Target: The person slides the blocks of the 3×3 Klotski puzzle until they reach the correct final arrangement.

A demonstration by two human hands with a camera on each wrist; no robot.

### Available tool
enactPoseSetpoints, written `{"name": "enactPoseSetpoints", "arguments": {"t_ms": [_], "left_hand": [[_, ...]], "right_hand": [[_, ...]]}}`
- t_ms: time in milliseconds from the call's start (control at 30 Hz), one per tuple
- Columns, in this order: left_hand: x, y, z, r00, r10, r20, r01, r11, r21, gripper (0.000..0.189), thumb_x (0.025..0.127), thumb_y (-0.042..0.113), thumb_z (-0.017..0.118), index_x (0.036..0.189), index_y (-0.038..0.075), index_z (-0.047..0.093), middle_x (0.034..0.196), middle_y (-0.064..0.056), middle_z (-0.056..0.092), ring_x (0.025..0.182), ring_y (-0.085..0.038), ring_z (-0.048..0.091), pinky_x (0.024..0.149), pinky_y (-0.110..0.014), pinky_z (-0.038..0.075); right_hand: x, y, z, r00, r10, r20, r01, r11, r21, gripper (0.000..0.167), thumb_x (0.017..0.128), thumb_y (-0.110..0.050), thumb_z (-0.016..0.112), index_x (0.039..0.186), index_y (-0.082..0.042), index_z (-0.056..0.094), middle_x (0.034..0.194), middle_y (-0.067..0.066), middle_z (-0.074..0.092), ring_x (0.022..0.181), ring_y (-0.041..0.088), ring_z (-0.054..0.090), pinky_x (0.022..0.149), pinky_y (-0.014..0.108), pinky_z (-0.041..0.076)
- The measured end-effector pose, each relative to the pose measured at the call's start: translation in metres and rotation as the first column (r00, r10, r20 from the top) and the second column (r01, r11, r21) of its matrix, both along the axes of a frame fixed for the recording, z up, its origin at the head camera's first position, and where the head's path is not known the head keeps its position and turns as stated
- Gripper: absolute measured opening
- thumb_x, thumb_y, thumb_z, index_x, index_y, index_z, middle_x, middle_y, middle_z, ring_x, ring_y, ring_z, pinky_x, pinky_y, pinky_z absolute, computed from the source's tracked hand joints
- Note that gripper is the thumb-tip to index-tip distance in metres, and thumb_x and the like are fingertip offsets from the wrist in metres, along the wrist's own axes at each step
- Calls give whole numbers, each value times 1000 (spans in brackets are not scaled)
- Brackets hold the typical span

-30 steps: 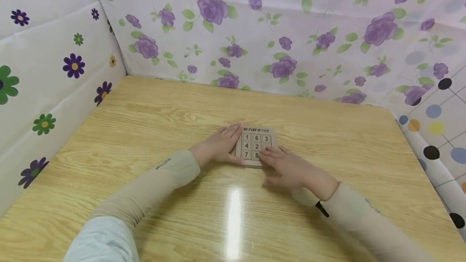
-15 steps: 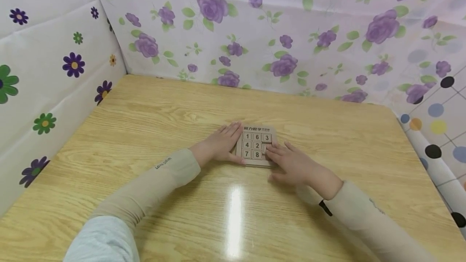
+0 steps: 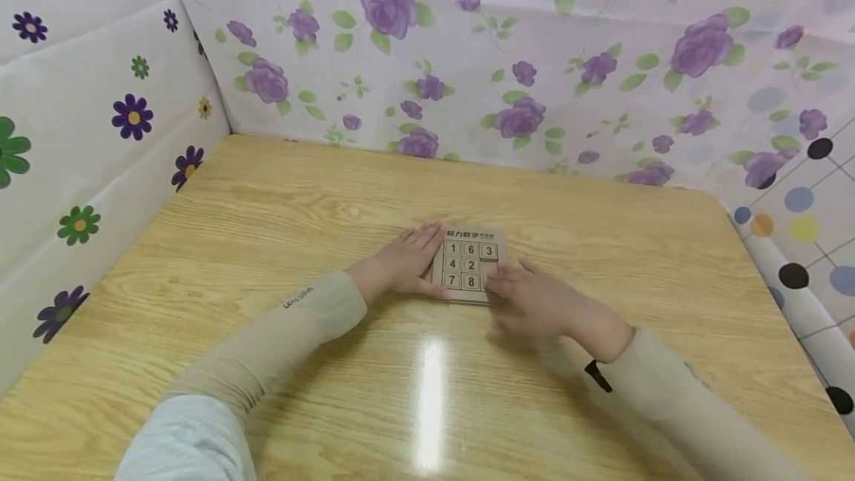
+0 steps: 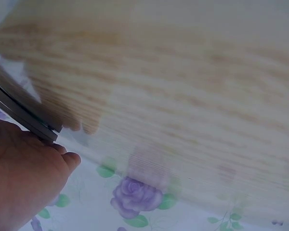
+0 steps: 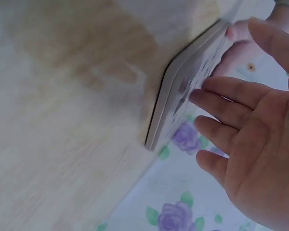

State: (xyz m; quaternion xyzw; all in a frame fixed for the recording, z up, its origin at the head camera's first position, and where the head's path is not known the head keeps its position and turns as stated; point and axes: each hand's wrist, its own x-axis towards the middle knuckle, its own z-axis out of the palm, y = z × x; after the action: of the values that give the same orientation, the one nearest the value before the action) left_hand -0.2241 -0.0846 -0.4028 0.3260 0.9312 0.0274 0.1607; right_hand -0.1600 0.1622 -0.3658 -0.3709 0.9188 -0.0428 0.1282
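A flat wooden number slide puzzle (image 3: 470, 295) lies on the table, its top row reading 1, 6, 3. My left hand (image 3: 407, 262) rests along its left side with fingers extended, the thumb at the near left corner; in the left wrist view this hand (image 4: 29, 175) touches the board's edge. From the right, my right hand (image 3: 537, 299) reaches over the near right corner, fingertips on a tile beside the 8. That tile's number is mostly covered. A vacant slot (image 3: 489, 267) shows under the 3. In the right wrist view, the fingers (image 5: 221, 108) are nearly straight over the board.
The wood-grain table (image 3: 300, 199) extends around the puzzle on all sides. White cloth with purple flowers (image 3: 521, 58) hangs behind it, and other patterned cloths stand at the left and right. A bright light reflection (image 3: 430, 399) lies on the near tabletop.
My right fingertips have slid a tile from the middle right slot down to the near right corner, leaving the slot under the 3 vacant. My left hand stays in place.
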Motion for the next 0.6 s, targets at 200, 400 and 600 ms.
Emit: {"name": "enactPoseSetpoints", "arguments": {"t_ms": [200,400,600], "left_hand": [[1,1,-3,1000,-3,-3,3,1000,1,117,78,77,48,151,2,-4,159,-15,-8,147,-28,-5,121,-41,2],[1,1,-4,1000,-5,-11,5,1000,-8,117,78,77,48,152,3,-4,159,-14,-8,147,-27,-5,121,-41,2],[-1,0,-4,1000,0,-18,-1,1000,-10,118,77,79,46,151,3,-5,159,-14,-9,147,-27,-5,121,-41,2]], "right_hand": [[-18,-1,-3,998,-23,-56,22,999,-26,62,89,-33,64,138,1,47,145,21,43,137,41,34,115,59,20],[-23,0,-9,998,-56,-12,56,998,-23,65,90,-34,63,140,2,44,147,21,39,139,39,30,116,58,16],[-19,-2,-8,999,-48,-11,48,999,14,68,89,-35,63,141,3,42,147,19,40,140,37,30,117,57,16]]}}
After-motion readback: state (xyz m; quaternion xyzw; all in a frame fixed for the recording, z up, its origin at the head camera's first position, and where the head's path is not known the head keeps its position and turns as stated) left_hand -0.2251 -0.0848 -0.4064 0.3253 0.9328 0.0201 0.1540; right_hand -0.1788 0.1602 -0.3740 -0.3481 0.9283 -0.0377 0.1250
